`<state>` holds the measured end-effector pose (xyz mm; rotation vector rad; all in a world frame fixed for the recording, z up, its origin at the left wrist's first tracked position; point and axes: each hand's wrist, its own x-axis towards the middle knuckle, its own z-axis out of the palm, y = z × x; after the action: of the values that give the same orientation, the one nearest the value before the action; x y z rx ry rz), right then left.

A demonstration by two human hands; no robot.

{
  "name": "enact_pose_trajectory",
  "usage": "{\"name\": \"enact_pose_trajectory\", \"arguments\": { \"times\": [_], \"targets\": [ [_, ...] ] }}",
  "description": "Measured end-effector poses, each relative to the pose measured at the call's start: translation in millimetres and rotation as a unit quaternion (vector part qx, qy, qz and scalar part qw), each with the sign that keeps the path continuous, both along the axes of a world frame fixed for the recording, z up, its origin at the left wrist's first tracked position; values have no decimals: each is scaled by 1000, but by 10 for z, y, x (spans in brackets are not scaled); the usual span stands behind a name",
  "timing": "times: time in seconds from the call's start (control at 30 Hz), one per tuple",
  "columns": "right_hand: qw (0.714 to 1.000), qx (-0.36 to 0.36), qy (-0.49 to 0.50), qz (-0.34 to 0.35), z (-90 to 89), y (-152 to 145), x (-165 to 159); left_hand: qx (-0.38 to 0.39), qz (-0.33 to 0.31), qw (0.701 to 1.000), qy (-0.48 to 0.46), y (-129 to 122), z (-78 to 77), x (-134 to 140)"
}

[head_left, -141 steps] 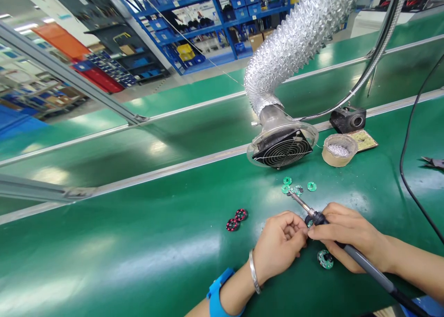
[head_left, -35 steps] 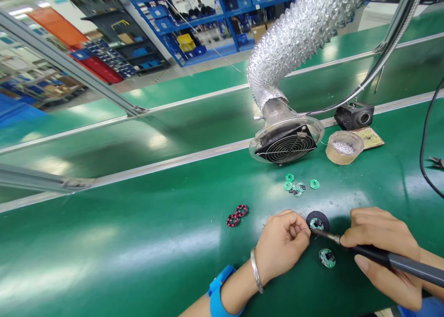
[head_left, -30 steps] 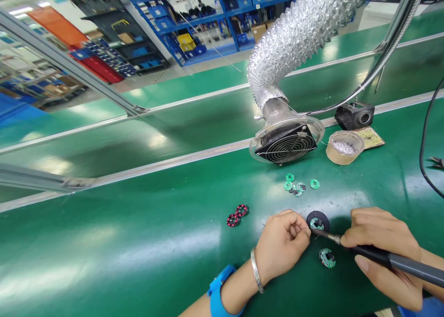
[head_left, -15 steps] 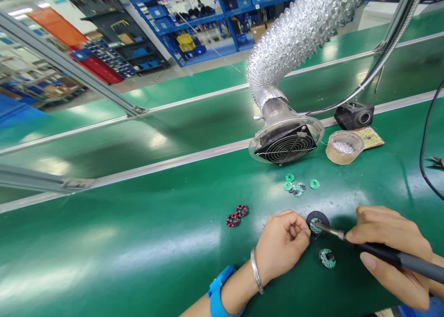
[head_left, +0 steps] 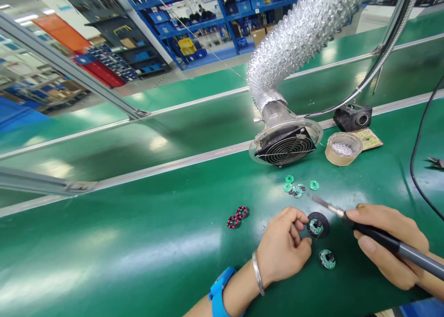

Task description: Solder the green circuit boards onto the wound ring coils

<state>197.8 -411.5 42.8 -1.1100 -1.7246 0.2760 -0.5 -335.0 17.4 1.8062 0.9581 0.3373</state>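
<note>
My right hand (head_left: 391, 243) is wrapped round a soldering iron (head_left: 374, 235), its metal tip raised above the table and apart from the boards. A round green circuit board (head_left: 316, 227) with a small black part lies on a black disc (head_left: 323, 219). At the disc's left edge is my left hand (head_left: 286, 243), its thumb and index finger parted with nothing visible between them; the index fingertip is at the rim. Just below the disc, another round board (head_left: 327, 258) rests on the table.
Several small green boards (head_left: 294, 187) lie beyond my hands, and two red-and-black rings (head_left: 237, 217) to the left. Behind stand a fan-fronted extractor (head_left: 287, 146) on a silver duct (head_left: 294, 44), a round tub (head_left: 343, 150), a yellowish pad (head_left: 369, 139) and a black iron holder (head_left: 354, 118).
The soldering iron's tip has lifted off the board on the black disc and moved up. My left thumb and index finger have come apart at the disc's edge.
</note>
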Motion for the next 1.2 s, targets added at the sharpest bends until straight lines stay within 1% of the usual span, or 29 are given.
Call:
{"name": "enact_pose_trajectory", "arguments": {
  "times": [0.1,0.17,0.27,0.37,0.5,0.57,0.6,0.67,0.77,0.83,0.9,0.97,1.1,1.2],
  "targets": [
    [999,13,24,-33,-111,14,-20,69,-44,996,23,32,21,26],
    [999,5,15,-35,-165,45,-46,90,-69,993,21,73,19,47],
    [1000,-10,-19,-17,-205,94,-90,97,-101,990,8,142,6,76],
    [999,-16,-38,-16,-229,124,-125,104,-123,987,3,205,4,104],
    [998,-10,-66,-14,-260,152,-147,84,-178,980,-16,284,8,132],
    [997,1,-83,-10,-275,166,-152,72,-192,978,-36,310,9,123],
    [996,5,-90,-8,-283,172,-155,67,-188,979,-42,314,11,109],
    [995,2,-101,-6,-299,179,-166,52,-154,986,-37,299,16,67],
    [993,-23,-116,5,-315,180,-190,11,-88,996,-2,230,21,-7],
    [991,-38,-127,14,-318,176,-203,-21,-68,997,17,172,17,-36],
    [990,-44,-131,19,-318,172,-206,-55,-60,996,26,124,13,-43],
    [990,-51,-127,26,-321,168,-196,-71,-56,995,31,99,23,-44],
    [989,-68,-122,45,-345,163,-161,-45,-84,995,32,141,114,-103],
    [989,-68,-123,47,-363,161,-148,-29,-79,996,40,193,177,-171]
  ]
}}
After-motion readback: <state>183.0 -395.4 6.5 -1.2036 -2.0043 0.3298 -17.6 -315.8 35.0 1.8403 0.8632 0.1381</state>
